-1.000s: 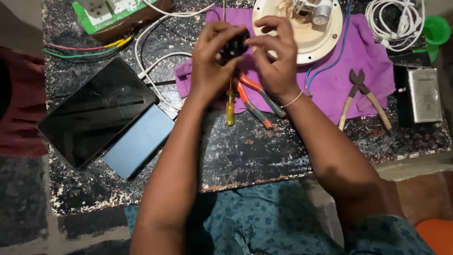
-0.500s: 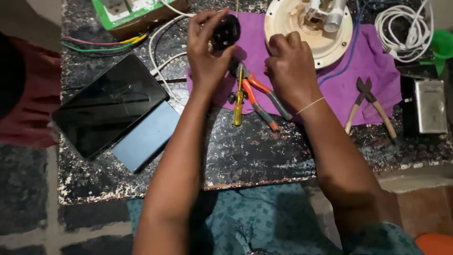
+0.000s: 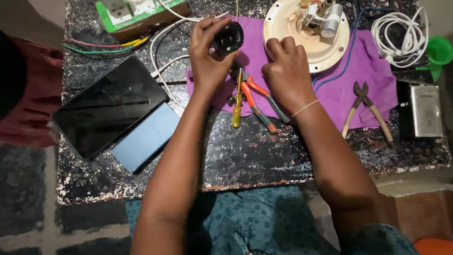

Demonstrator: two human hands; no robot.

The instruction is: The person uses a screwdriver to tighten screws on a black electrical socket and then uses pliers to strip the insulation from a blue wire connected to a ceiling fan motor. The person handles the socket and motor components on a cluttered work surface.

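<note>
head cam, looking down, close over table (image 3: 141, 189)

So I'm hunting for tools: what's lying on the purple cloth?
On the purple cloth: yellow-handled screwdriver, orange-handled pliers, tan-handled cutters, round cream plate. The right hand covers the pliers' jaws.

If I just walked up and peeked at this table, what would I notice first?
Probably the bright purple cloth spread over the far side of the scratched black table, with the left hand holding up a small round black part above it. The right hand rests on the cloth beside a cream round plate, and a yellow-handled screwdriver lies between the hands.
</note>
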